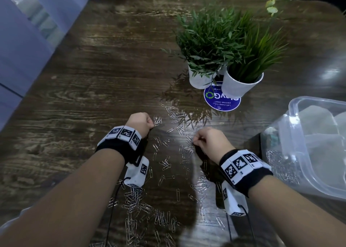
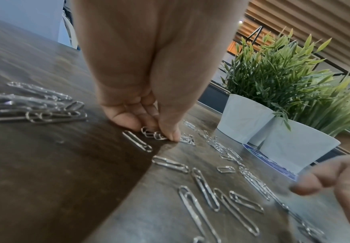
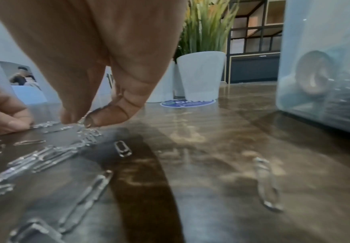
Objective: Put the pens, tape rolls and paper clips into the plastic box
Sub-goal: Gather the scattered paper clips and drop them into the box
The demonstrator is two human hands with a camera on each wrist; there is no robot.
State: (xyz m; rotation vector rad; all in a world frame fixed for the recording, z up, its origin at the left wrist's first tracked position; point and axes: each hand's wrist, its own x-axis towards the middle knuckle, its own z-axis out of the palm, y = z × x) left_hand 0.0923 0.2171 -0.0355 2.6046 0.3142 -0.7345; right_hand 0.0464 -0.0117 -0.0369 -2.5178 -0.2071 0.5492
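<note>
Paper clips [image 1: 164, 164] scatter our desk [image 1: 93, 78]; left hand [image 1: 139, 123] and right hand [image 1: 209, 141] each pinch some. Plastic box [image 1: 318, 153] sits right. Thin wire may slip our pinch, dropping short of it.

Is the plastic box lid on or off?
Off, as far as the head view shows: the plastic box has an open rim, and paper clips already lie inside against its clear wall. No lid in view.

R hand [image 3: 90, 69] pinches paper clips [image 3: 86, 121] – plastic box [image 3: 323, 65] at right.
</note>
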